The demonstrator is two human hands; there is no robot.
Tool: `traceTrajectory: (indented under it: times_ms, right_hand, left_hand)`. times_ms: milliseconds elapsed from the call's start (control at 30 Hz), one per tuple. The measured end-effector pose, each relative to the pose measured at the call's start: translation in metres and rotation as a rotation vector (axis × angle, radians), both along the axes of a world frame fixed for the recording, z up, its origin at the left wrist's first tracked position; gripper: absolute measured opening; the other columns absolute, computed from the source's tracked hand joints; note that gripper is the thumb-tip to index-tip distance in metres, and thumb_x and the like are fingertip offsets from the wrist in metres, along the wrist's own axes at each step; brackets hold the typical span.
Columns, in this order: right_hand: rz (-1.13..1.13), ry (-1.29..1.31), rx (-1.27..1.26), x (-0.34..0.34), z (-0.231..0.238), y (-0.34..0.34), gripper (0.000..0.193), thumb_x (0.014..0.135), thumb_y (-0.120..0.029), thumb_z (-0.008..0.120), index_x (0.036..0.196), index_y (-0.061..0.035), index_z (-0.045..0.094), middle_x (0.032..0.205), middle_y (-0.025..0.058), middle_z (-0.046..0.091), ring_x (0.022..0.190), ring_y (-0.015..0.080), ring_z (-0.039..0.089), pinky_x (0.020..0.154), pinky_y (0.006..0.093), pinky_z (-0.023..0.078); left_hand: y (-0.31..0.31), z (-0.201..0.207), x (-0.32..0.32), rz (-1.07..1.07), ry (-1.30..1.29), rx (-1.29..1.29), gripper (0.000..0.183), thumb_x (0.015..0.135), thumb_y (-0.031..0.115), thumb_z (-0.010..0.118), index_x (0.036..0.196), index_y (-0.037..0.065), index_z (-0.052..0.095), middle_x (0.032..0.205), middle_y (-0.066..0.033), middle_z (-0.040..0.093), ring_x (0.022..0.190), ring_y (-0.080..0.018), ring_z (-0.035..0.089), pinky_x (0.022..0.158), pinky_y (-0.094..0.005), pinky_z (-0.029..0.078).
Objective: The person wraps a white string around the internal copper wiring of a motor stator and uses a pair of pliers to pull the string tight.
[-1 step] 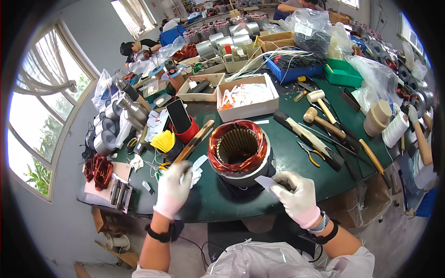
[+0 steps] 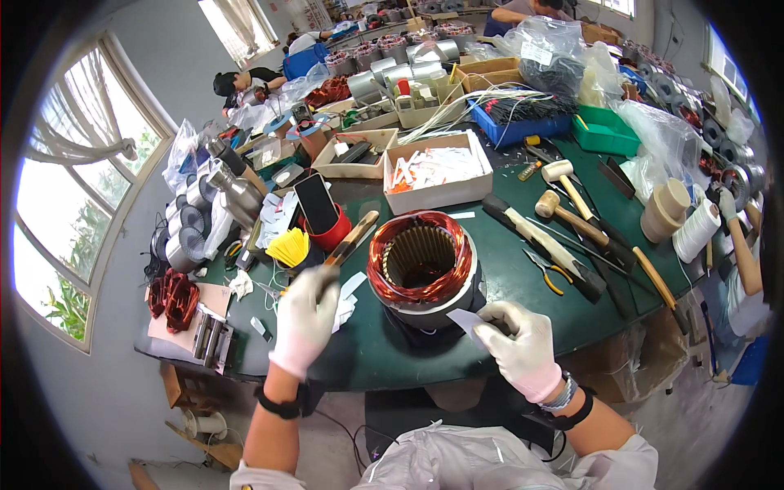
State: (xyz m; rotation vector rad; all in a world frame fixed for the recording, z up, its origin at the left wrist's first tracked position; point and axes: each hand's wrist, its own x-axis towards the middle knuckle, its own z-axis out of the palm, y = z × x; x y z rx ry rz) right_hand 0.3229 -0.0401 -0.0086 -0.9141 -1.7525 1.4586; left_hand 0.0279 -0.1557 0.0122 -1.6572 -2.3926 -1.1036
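My left hand (image 2: 304, 322), in a white glove, curls its fingers over the lower end of a dark-and-tan wooden stick (image 2: 358, 232). The covered end of the stick is hidden by the hand. Between thumb and fingers, my gloved right hand (image 2: 523, 347) pinches a pale piece of sheet (image 2: 464, 320). That sheet is close to the front right side of a motor stator (image 2: 425, 317), which stands upright with red-brown copper windings (image 2: 382, 276) around its open top. White paper strips (image 2: 349, 302) lie between my left hand and the stator.
Behind the stator is a white box (image 2: 441, 196) of paper pieces. A red cup (image 2: 333, 235) with a phone (image 2: 315, 202) and yellow strips (image 2: 288, 247) stand left. Pliers (image 2: 545, 271), mallets (image 2: 563, 214) and a long stick (image 2: 543, 245) lie right. Other people work farther off.
My left hand has moved slightly forward, up onto the lower end of the wooden stick. My right hand and the sheet have barely moved.
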Motion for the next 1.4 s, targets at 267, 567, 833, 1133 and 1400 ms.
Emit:
traceTrajectory:
  times_ms: [267,567,833,1133,1400]
  right_hand:
    - [-0.035,-0.036,0.178,-0.023,0.009,-0.005,0.017,0.091,-0.016,0.07,0.083,-0.0015,0.069,0.065,0.0114,0.068,0.057,0.0203,0.068,0.058,0.034,0.051]
    - [-0.127,-0.06,0.282,-0.027,0.007,0.007,0.015,0.09,-0.01,0.069,0.083,0.0026,0.072,0.065,0.012,0.068,0.054,0.0158,0.064,0.056,0.0312,0.049]
    - [-0.297,-0.071,0.531,-0.043,0.003,0.032,0.009,0.094,-0.011,0.068,0.089,-0.0027,0.067,0.074,0.0185,0.068,0.067,0.0365,0.07,0.062,0.0399,0.053]
    - [-0.079,-0.295,0.58,-0.055,0.022,0.084,0.015,0.098,-0.013,0.06,0.095,-0.0001,0.067,0.084,0.0222,0.069,0.081,0.0415,0.069,0.075,0.0482,0.054]
    - [-0.154,-0.266,0.78,-0.076,0.013,0.102,0.01,0.096,-0.006,0.062,0.095,0.0027,0.067,0.084,0.022,0.069,0.079,0.0414,0.07,0.072,0.0447,0.054]
  left_hand:
    - [0.105,0.009,0.008,-0.45,-0.517,0.055,0.057,0.109,0.043,0.055,0.143,-0.003,0.057,0.136,-0.0128,0.066,0.126,-0.0209,0.061,0.112,-0.0345,0.045]
    - [0.092,-0.007,0.031,-0.217,-0.463,0.197,0.04,0.105,0.02,0.058,0.135,-0.006,0.06,0.124,-0.0154,0.068,0.116,-0.0196,0.063,0.106,-0.0323,0.047]
    - [0.118,0.015,0.017,-0.238,-0.57,0.129,0.039,0.105,0.019,0.058,0.136,-0.005,0.059,0.128,-0.0164,0.069,0.117,-0.0208,0.065,0.105,-0.0339,0.05]
    - [0.165,0.014,-0.025,-0.644,-0.547,-0.109,0.031,0.101,0.013,0.06,0.124,-0.005,0.069,0.117,-0.0124,0.074,0.11,-0.0173,0.067,0.103,-0.032,0.05]
    - [0.172,-0.008,-0.023,-0.636,-0.685,0.052,0.017,0.096,0.007,0.06,0.107,-0.003,0.068,0.1,-0.0073,0.07,0.096,-0.0138,0.063,0.092,-0.0312,0.052]
